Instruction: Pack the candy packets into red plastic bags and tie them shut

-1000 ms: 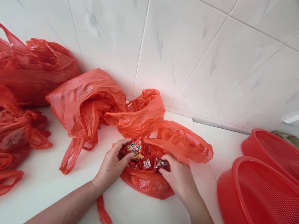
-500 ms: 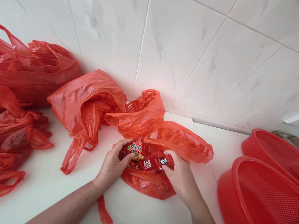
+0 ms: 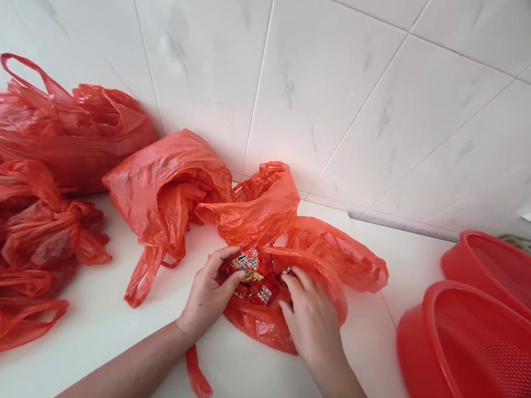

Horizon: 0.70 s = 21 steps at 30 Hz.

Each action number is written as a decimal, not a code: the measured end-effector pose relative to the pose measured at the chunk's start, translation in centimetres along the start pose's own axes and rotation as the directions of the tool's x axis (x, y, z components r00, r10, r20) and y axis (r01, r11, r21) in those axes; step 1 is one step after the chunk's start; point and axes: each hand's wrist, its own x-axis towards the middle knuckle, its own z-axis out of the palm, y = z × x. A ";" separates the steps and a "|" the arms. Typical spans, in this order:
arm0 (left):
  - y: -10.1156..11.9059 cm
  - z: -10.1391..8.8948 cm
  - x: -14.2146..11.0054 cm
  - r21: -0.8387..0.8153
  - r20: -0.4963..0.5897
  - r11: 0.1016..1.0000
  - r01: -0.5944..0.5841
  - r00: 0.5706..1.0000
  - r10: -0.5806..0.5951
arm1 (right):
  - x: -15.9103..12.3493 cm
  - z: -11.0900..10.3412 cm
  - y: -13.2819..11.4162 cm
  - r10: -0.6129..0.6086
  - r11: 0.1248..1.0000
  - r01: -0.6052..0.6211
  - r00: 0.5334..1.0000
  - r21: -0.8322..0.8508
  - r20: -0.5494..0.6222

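Observation:
An open red plastic bag (image 3: 278,332) lies on the white counter (image 3: 98,333), and small red snack packets (image 3: 259,284) show in its mouth. My left hand (image 3: 209,296) is curled around a red packet with white characters (image 3: 246,265) at the bag's left edge. My right hand (image 3: 311,319) reaches into the bag from the right, fingers bent over the packets; whether it holds one is hidden.
More red plastic bags stand behind and to the left: one crumpled bag (image 3: 165,191), a tied heap (image 3: 37,230) and a full bag (image 3: 73,128) against the tiled wall (image 3: 330,75). Two red mesh baskets (image 3: 486,363) sit at the right edge.
My right hand, which held a small dark-red packet up, has dipped back into the bag and the packet no longer shows. The view shifted slightly left. My left hand stays put.

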 end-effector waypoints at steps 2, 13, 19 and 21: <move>0.2 -0.1 -0.1 -0.018 -0.023 1.000 -0.010 1.000 0.010 | -0.2 0.0 0.4 -0.011 1.000 0.011 1.000 -0.021 -0.014; 1.6 -0.7 0.7 -0.023 -0.058 1.000 0.002 0.998 -0.003 | -6.7 0.8 -1.1 -0.360 0.913 0.349 0.933 0.211 0.017; 3.4 -0.2 0.2 -0.029 0.168 0.999 0.022 0.986 -0.017 | -5.9 -0.7 -0.4 -0.125 0.969 0.101 0.987 0.227 0.097; 3.7 0.4 -0.4 0.002 0.262 1.000 0.014 0.965 -0.014 | -5.1 -1.0 0.1 0.003 0.987 -0.009 0.999 0.161 0.042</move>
